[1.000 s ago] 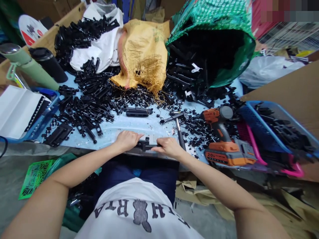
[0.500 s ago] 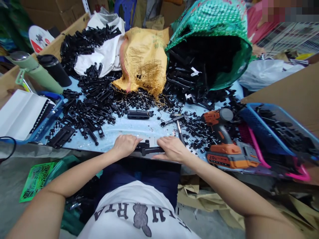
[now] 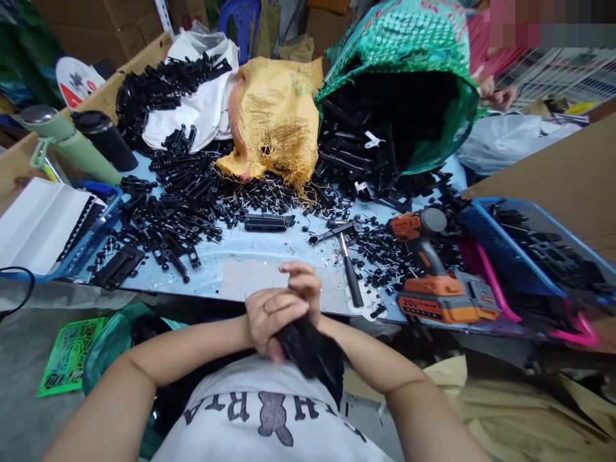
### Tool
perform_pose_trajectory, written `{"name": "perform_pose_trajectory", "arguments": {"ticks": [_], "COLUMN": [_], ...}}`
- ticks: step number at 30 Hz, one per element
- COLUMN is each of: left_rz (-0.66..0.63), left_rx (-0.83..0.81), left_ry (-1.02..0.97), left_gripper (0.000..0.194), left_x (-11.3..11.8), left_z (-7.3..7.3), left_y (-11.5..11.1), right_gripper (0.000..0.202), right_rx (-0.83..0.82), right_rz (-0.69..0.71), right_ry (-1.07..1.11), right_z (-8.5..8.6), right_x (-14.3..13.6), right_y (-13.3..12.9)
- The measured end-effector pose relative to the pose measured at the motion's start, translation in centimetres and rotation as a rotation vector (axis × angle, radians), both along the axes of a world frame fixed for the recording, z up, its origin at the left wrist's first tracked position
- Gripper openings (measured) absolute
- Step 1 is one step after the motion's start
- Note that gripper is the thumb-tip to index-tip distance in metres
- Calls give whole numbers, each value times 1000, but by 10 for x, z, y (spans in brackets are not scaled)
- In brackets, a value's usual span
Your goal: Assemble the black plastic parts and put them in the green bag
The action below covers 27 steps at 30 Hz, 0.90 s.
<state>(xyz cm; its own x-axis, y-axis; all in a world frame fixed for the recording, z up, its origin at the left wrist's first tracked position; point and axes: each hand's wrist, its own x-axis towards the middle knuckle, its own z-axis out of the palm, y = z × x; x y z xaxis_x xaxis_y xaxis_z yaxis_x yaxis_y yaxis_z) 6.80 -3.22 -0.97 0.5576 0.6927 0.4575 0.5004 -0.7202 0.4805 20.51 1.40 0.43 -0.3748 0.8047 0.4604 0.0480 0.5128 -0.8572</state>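
Note:
A long black plastic part (image 3: pixel 312 350), smeared by motion, is tilted in front of my shirt below the table edge. My left hand (image 3: pixel 276 317) is closed around its upper end, with a ring on one finger. Behind it, my right hand (image 3: pixel 308 289) has its fingers curled, and the left hand overlaps it. What the right fingers grip is hidden. The black part crosses in front of my right wrist. A grey board (image 3: pixel 250 279) lies at the front edge of the table, beyond my hands. To its right rests a hammer (image 3: pixel 353 276).
An orange cordless drill (image 3: pixel 428 269) and a blue basket (image 3: pixel 529 256) of black parts stand right. Piles of black parts (image 3: pixel 178 199) and pins surround a yellow sack (image 3: pixel 274 115) and green sack (image 3: pixel 404 58). Bottles (image 3: pixel 72 141) stand left. Another person's hand (image 3: pixel 498 95) shows far right.
Both hands have come off the board toward my body, lifting the black part and tilting it. They were apart at its two ends; now the left overlaps the right.

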Motion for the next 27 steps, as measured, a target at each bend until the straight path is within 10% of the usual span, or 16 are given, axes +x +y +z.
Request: {"name": "perform_pose_trajectory", "arguments": {"ticks": [5,9,18,23,27], "left_rz": [352,425,370,414,447], "left_rx": [16,-74,62,39,30], "left_ry": [387,578,628,609,529], "left_gripper": [72,70,54,50,49], "left_x": [-44,-64,-40,-29,-29], "left_z": [-16,-17,-26,-29,-9], "left_y": [81,127,139,154,168], "right_gripper": [27,19,27,28,25], "right_rx": [87,266,314,211,-321], "right_rz": [-77,-35,-59,85,136], "right_ry": [-591,-1229,-1404,-1396,-1376], "right_z": [-29,-42,-27,3,-4], "right_x": [11,26,12,91,185], "right_y": [56,52,40,12,-50]}}
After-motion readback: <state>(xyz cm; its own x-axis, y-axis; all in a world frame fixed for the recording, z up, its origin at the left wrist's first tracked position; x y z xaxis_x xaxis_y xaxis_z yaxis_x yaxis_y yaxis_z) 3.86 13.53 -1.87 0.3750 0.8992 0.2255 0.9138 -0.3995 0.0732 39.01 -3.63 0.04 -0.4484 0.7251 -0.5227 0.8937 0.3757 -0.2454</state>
